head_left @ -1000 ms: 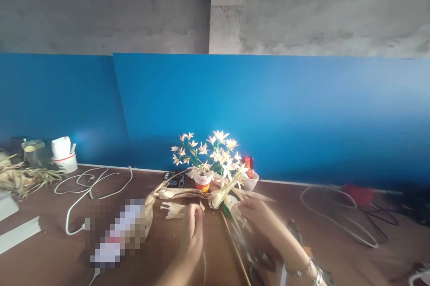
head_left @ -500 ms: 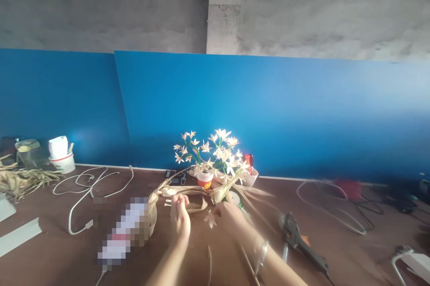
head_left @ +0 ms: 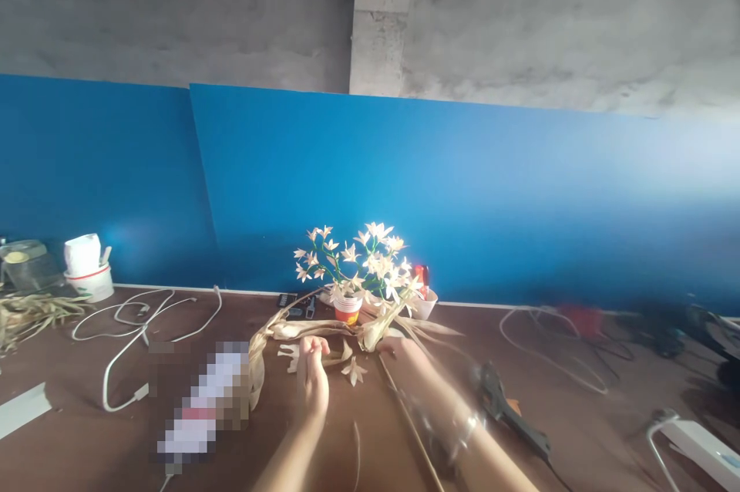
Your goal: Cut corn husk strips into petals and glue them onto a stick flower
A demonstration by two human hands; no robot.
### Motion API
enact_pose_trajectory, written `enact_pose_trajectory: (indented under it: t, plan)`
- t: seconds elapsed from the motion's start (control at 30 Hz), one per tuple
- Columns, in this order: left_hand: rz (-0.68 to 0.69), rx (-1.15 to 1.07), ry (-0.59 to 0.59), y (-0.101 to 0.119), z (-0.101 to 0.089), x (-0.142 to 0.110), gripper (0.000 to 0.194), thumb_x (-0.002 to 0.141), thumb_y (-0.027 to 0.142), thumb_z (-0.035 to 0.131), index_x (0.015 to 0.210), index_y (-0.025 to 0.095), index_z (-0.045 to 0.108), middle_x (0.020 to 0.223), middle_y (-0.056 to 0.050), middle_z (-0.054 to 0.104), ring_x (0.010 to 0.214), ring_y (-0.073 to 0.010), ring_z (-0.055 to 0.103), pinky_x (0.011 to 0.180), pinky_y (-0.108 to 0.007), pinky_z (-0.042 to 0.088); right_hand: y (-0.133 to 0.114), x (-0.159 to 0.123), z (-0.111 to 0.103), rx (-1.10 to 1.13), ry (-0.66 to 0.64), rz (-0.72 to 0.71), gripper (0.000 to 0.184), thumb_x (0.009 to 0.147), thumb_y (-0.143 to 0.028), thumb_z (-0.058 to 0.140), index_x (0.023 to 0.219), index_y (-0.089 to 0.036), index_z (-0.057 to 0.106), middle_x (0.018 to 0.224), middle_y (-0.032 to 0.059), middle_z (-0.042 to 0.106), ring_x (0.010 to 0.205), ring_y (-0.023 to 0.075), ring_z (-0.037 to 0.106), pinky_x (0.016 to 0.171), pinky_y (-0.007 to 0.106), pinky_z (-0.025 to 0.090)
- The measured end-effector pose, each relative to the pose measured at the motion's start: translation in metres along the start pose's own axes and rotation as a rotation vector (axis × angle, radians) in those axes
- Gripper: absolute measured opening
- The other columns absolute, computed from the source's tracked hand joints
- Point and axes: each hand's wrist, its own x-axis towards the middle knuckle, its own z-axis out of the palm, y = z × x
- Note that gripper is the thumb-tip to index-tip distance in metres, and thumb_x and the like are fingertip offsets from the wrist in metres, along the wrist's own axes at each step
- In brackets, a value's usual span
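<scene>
My left hand (head_left: 315, 380) is raised over the table with its fingers curled in; whatever they hold, if anything, is hidden. My right hand (head_left: 401, 353) reaches forward beside the dried husks (head_left: 373, 334), its fingers blurred and partly out of sight. Between the hands lies a single pale husk flower (head_left: 354, 371), touched by neither. A thin stick (head_left: 408, 419) runs along the near side of my right forearm. Behind the hands, a red and white paper cup (head_left: 348, 312) stands below a bunch of cream flowers (head_left: 381, 261) on green stems.
A glue gun (head_left: 509, 407) lies right of my right arm. A white cable (head_left: 124, 357) loops across the left side, near a white tub (head_left: 89, 280). More dried husks (head_left: 35, 315) are at far left. A blue partition (head_left: 405, 191) closes off the table's back.
My right hand has moved forward and right, away from the loose flower, covering the green roll seen earlier. More of the stick shows. My left hand stays nearly still.
</scene>
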Motion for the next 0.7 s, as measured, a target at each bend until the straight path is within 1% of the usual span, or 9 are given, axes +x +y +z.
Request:
enact_pose_trajectory:
  t: [0.1, 0.17, 0.23, 0.33, 0.4, 0.47, 0.6, 0.67, 0.7]
  plan:
    - [0.002, -0.025, -0.037, 0.004, 0.003, -0.003, 0.018, 0.077, 0.036, 0.035, 0.064, 0.024, 0.04, 0.066, 0.0, 0.048, 0.068, -0.0205, 0.048, 0.065, -0.032, 0.041, 0.008, -0.008, -0.016, -0.009, 0.062, 0.036, 0.027, 0.074, -0.009, 0.043, 0.073, -0.017, 0.069, 0.072, 0.0045, 0.068, 0.067, 0.0175, 0.057, 0.06, 0.026, 0.034]
    - [0.012, -0.041, -0.065, 0.007, 0.004, -0.006, 0.014, 0.076, 0.034, 0.036, 0.065, 0.025, 0.039, 0.067, 0.0, 0.048, 0.068, -0.0202, 0.049, 0.066, -0.031, 0.042, 0.016, -0.013, -0.023, -0.003, 0.091, 0.062, 0.027, 0.077, -0.014, 0.044, 0.081, -0.017, 0.071, 0.078, 0.0056, 0.071, 0.071, 0.0192, 0.06, 0.063, 0.026, 0.037]
    - [0.032, -0.063, -0.116, 0.009, 0.005, -0.01, 0.012, 0.077, 0.033, 0.037, 0.068, 0.025, 0.037, 0.068, 0.001, 0.047, 0.068, -0.0195, 0.048, 0.066, -0.031, 0.042, 0.026, -0.018, -0.027, 0.005, 0.105, 0.084, 0.028, 0.078, -0.017, 0.045, 0.084, -0.018, 0.072, 0.08, 0.006, 0.072, 0.071, 0.0196, 0.062, 0.063, 0.027, 0.039]
    - [0.064, -0.085, -0.191, 0.009, 0.004, -0.014, 0.017, 0.082, 0.036, 0.036, 0.07, 0.025, 0.037, 0.068, 0.001, 0.045, 0.066, -0.0186, 0.046, 0.065, -0.03, 0.041, 0.042, -0.023, -0.031, -0.001, 0.112, 0.101, 0.027, 0.078, -0.018, 0.045, 0.079, -0.018, 0.073, 0.074, 0.0052, 0.072, 0.065, 0.0194, 0.062, 0.06, 0.027, 0.039]
    - [0.065, -0.053, -0.206, 0.007, 0.004, -0.016, 0.024, 0.087, 0.041, 0.035, 0.07, 0.025, 0.038, 0.068, 0.002, 0.044, 0.067, -0.0182, 0.045, 0.067, -0.03, 0.041, 0.051, -0.026, -0.033, -0.016, 0.12, 0.111, 0.025, 0.076, -0.018, 0.047, 0.075, -0.018, 0.072, 0.071, 0.0049, 0.071, 0.064, 0.0193, 0.061, 0.059, 0.027, 0.039]
    - [0.057, 0.001, -0.219, 0.005, 0.003, -0.016, 0.031, 0.09, 0.048, 0.034, 0.07, 0.024, 0.04, 0.068, 0.003, 0.043, 0.066, -0.018, 0.046, 0.067, -0.03, 0.041, 0.058, -0.029, -0.036, -0.037, 0.137, 0.126, 0.022, 0.074, -0.018, 0.049, 0.073, -0.018, 0.071, 0.072, 0.0053, 0.071, 0.065, 0.0194, 0.06, 0.06, 0.027, 0.038]
    - [0.068, 0.022, -0.249, 0.001, 0.003, -0.016, 0.035, 0.089, 0.054, 0.034, 0.074, 0.024, 0.044, 0.071, 0.001, 0.046, 0.07, -0.0194, 0.047, 0.068, -0.031, 0.041, 0.062, -0.032, -0.039, -0.082, 0.162, 0.163, 0.022, 0.074, -0.016, 0.047, 0.067, -0.017, 0.067, 0.074, 0.0056, 0.069, 0.064, 0.0176, 0.057, 0.059, 0.027, 0.035]
    - [0.077, 0.015, -0.267, 0.0, 0.003, -0.016, 0.034, 0.089, 0.054, 0.033, 0.076, 0.024, 0.044, 0.074, 0.001, 0.047, 0.073, -0.02, 0.047, 0.07, -0.031, 0.041, 0.06, -0.032, -0.037, -0.093, 0.147, 0.162, 0.019, 0.074, -0.017, 0.049, 0.064, -0.017, 0.065, 0.07, 0.0043, 0.067, 0.063, 0.0161, 0.055, 0.057, 0.026, 0.033]
    - [0.075, 0.019, -0.28, -0.001, 0.003, -0.016, 0.034, 0.089, 0.053, 0.032, 0.076, 0.024, 0.044, 0.073, 0.001, 0.046, 0.072, -0.0199, 0.047, 0.07, -0.032, 0.041, 0.059, -0.032, -0.035, -0.094, 0.129, 0.15, 0.016, 0.073, -0.019, 0.052, 0.062, -0.017, 0.064, 0.068, 0.0033, 0.066, 0.062, 0.0154, 0.053, 0.056, 0.026, 0.032]
